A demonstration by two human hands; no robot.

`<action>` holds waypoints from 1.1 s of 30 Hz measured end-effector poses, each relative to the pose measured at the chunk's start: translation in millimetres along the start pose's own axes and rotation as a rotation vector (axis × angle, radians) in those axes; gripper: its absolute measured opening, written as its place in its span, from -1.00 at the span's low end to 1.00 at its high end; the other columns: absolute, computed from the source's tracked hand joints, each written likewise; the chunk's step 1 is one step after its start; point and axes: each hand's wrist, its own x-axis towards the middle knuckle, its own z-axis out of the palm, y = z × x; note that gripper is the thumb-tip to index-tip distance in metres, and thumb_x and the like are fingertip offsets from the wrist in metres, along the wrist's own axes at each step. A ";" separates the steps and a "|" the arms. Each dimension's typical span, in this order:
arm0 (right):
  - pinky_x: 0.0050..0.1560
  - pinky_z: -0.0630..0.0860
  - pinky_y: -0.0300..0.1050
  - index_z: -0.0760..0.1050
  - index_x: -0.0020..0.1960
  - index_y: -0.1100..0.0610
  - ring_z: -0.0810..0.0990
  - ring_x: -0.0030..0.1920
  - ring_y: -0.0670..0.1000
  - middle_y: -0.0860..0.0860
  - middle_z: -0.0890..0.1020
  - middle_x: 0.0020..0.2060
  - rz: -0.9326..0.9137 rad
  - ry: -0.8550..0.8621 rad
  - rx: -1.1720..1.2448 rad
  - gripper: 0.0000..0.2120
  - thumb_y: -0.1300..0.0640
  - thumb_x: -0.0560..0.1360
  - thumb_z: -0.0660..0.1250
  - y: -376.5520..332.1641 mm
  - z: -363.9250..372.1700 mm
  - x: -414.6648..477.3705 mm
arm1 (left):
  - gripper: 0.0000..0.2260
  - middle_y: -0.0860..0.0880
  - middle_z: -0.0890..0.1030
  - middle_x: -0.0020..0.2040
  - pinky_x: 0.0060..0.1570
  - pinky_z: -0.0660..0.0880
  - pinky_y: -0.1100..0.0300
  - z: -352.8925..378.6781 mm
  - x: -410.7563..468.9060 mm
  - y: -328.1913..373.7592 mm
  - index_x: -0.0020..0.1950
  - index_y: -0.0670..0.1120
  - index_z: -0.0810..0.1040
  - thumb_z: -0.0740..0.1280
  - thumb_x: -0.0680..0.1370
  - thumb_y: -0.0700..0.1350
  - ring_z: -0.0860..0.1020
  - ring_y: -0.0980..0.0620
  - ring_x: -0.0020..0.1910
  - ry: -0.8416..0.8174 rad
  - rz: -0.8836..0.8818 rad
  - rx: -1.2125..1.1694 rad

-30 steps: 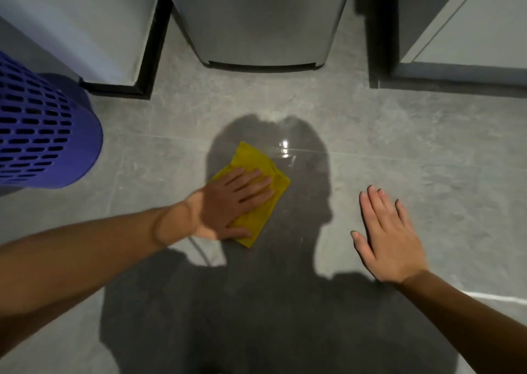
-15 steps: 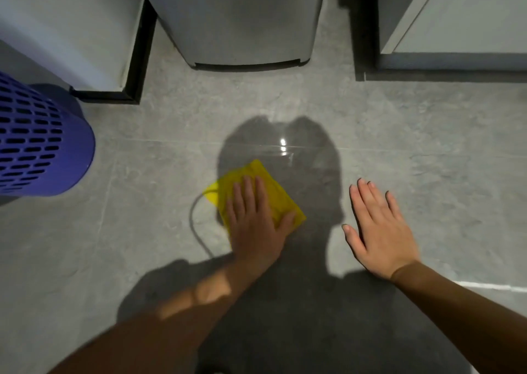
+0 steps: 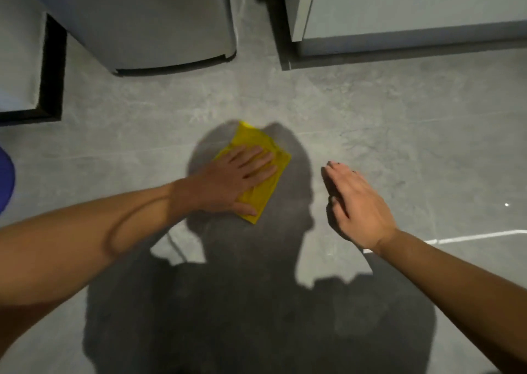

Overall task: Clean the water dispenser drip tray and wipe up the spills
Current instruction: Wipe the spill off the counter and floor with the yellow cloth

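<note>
A folded yellow cloth (image 3: 263, 186) lies flat on the grey tiled floor (image 3: 370, 122), inside my own shadow. My left hand (image 3: 233, 178) presses down on it with fingers spread, palm covering its lower left part. My right hand (image 3: 356, 205) hovers just to the right of the cloth, fingers together and held out, holding nothing. The base of the grey water dispenser (image 3: 159, 22) stands on the floor beyond the cloth. No drip tray is in view.
A light cabinet with a black plinth (image 3: 50, 68) stands at the far left, another cabinet (image 3: 399, 11) at the far right. A sliver of a purple basket (image 3: 5, 179) shows at the left edge. A white line (image 3: 470, 235) marks the floor at right.
My left hand has slid the cloth away from me and turned, arm now coming in from the left. The view shifted so the purple basket is nearly out of frame. My right hand turned slightly edgewise.
</note>
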 end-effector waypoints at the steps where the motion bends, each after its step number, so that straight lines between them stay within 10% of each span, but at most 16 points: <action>1: 0.62 0.18 0.15 0.24 0.63 0.19 0.26 0.61 0.16 0.15 0.30 0.61 0.038 0.012 0.004 -0.35 0.25 0.56 0.29 7.0 -4.9 -10.7 | -0.06 -0.13 0.09 0.71 0.60 0.03 -0.23 2.2 -3.3 22.3 0.71 -0.02 -0.01 0.08 0.51 0.52 0.08 -0.24 0.67 0.009 0.002 -0.018; 11: 0.58 0.26 0.17 0.18 0.64 0.20 0.26 0.59 0.22 0.18 0.24 0.63 0.465 0.057 -0.064 -0.38 -0.01 0.66 0.20 53.4 2.1 -103.2 | -0.07 -0.13 0.15 0.69 0.61 0.01 -0.20 -6.4 -25.5 237.6 0.68 -0.05 0.19 0.26 0.44 0.44 0.12 -0.22 0.67 -0.034 -0.430 -0.289; 20: 0.63 0.05 0.25 0.00 0.68 0.26 0.02 0.67 0.23 0.23 0.09 0.67 0.508 0.065 -0.215 -0.32 -0.09 0.67 -0.04 59.9 36.7 -121.4 | -0.06 -0.19 0.16 0.69 0.59 0.07 -0.25 -21.3 66.6 178.7 0.68 -0.10 0.15 0.15 0.48 0.47 0.13 -0.29 0.65 0.036 -0.705 -0.327; 27: 0.64 0.03 0.26 -0.09 0.69 0.23 -0.07 0.68 0.21 0.21 -0.01 0.68 0.501 0.049 -0.260 -0.33 -0.11 0.69 -0.15 66.9 45.5 -121.6 | -0.08 -0.15 0.12 0.70 0.60 0.06 -0.22 -38.4 134.2 48.3 0.69 -0.04 0.13 0.31 0.50 0.43 0.09 -0.26 0.67 -0.004 -0.259 -0.117; 33: 0.62 0.08 0.27 0.05 0.68 0.24 0.05 0.67 0.21 0.20 0.11 0.67 0.493 0.082 -0.195 -0.35 -0.08 0.69 -0.07 65.5 39.6 -121.5 | -0.05 -0.11 0.03 0.72 0.61 0.01 -0.19 -49.5 149.5 68.8 0.71 0.03 -0.01 0.06 0.46 0.53 0.04 -0.25 0.68 -0.144 0.127 0.018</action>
